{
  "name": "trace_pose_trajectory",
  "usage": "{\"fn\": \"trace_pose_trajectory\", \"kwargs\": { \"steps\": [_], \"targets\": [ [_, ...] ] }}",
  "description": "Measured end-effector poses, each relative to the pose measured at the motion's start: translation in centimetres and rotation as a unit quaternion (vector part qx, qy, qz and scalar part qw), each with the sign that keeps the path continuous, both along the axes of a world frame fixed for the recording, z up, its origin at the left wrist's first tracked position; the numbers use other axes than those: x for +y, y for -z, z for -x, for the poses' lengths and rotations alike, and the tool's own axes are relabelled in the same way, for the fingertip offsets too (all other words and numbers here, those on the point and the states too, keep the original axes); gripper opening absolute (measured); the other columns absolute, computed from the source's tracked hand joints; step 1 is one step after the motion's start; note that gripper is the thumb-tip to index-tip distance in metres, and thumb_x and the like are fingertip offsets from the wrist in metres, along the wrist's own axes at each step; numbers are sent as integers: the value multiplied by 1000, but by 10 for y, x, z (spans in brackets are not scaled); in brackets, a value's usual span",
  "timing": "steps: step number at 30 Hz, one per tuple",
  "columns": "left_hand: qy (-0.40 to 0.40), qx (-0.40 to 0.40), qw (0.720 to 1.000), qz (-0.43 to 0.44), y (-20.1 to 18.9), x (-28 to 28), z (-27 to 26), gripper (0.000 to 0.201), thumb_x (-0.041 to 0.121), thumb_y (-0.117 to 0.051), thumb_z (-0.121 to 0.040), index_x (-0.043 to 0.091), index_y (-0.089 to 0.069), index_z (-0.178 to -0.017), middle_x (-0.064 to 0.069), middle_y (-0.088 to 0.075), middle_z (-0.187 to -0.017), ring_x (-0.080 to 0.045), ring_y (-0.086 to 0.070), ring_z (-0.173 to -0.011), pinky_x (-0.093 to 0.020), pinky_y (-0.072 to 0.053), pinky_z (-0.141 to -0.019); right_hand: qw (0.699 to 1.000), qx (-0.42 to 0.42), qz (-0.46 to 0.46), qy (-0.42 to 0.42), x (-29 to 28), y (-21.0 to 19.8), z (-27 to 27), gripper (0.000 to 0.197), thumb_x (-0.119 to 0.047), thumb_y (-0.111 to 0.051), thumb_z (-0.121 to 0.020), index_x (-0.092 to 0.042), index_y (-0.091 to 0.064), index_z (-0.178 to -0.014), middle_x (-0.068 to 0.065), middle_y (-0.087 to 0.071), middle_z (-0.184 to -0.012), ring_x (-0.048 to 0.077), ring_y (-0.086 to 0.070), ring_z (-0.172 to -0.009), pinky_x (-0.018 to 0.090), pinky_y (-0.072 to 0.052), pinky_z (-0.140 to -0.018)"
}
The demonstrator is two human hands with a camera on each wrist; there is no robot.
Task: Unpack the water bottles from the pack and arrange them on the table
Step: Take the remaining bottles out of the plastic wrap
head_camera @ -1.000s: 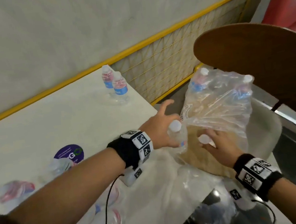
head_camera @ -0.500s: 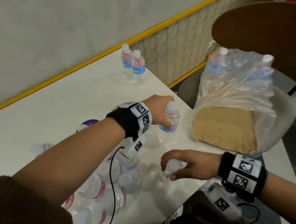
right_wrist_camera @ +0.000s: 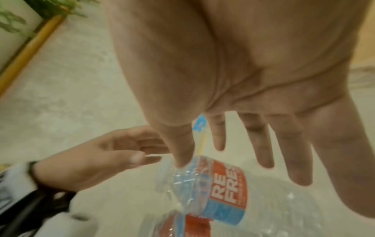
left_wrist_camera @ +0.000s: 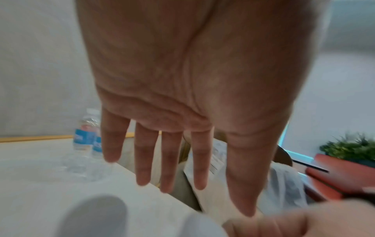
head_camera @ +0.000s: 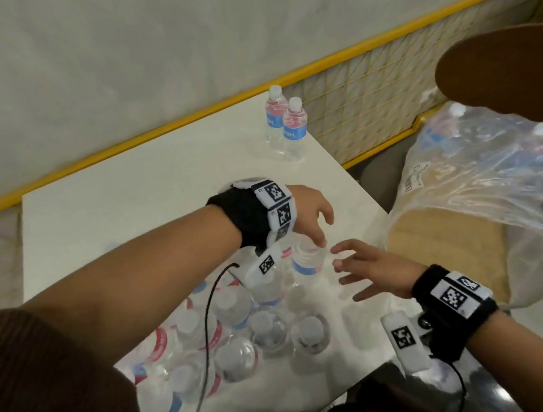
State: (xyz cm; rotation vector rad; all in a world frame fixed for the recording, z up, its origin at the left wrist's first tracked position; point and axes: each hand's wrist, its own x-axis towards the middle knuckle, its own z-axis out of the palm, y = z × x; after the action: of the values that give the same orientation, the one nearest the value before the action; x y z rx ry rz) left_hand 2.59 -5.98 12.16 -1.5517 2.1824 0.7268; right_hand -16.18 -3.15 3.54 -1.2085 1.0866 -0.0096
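Left hand (head_camera: 308,211) and right hand (head_camera: 375,268) fingers spread, holding nothing | bottle (head_camera: 306,260) upright on worktop (head_camera: 144,195) between them | likely light, slick, crushable: grip mid-body | pack (head_camera: 476,199) on chair

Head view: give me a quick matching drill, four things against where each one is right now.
Things:
1. pair of bottles
2. pack
3. bottle cluster
4. left hand

Places:
A. on the chair beside the table, bottles still inside
B. standing at the table's far corner, near the yellow rail
C. open above a standing bottle at the cluster's edge
D. crowded along the table's near edge

Pairs: 1-B, 2-A, 3-D, 4-C
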Motion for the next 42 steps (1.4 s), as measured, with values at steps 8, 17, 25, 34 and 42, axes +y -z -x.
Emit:
{"fn": "trace_pose_trajectory", "kwargs": {
  "steps": [8, 17, 25, 34, 42],
  "targets": [
    [0, -80, 992, -99, 6, 3, -51, 53, 40, -57, -91, 31, -41, -141, -2, -45, -144, -24, -47, -128, -33, -35, -109, 985, -20, -158, 64, -6, 29, -37, 80, -75, -41, -79, -39, -19, -147, 16, -21, -153, 43, -46, -125, 58, -51, -88],
    [75, -137, 976, -155, 12, -10, -54, 57, 6, -62, -81, 35, -55, -130, -10, -70, -104, -16, -57, -68, -18, -45, -55, 979, -34, -202, 3, 18, 39, -63, 90, -86, -35, -69, -41, -21, -146, 19, -20, -153, 42, -59, -112, 52, -52, -87],
    [75, -159, 962, -207, 30, -15, -72, 52, 17, -67, -72, 45, -63, -115, -5, -57, -131, -25, -60, -113, -44, -51, -95, 983, -23, -183, -9, 26, 38, -77, 85, -80, -29, -80, -35, -13, -150, 20, -19, -153, 38, -59, -113, 49, -54, -86],
    [68, -186, 959, -201, 15, 8, -82, 46, 6, -61, -86, 37, -64, -120, 4, -39, -142, -22, -49, -124, -25, -41, -89, 974, 76, -189, -97, 35, 40, -31, 76, -65, -46, -85, -45, -7, -147, 28, -28, -147, 40, -65, -93, 43, -57, -78],
    [62, -133, 982, -117, -10, -1, -33, 53, 26, -56, -92, 34, -39, -142, 2, -38, -148, -17, -42, -131, -24, -32, -98, 969, 11, -238, -60, 58, 50, -48, 73, -30, -60, -91, -42, -14, -147, 32, -52, -106, 32, -71, -71, 35, -60, -60]
  ]
}}
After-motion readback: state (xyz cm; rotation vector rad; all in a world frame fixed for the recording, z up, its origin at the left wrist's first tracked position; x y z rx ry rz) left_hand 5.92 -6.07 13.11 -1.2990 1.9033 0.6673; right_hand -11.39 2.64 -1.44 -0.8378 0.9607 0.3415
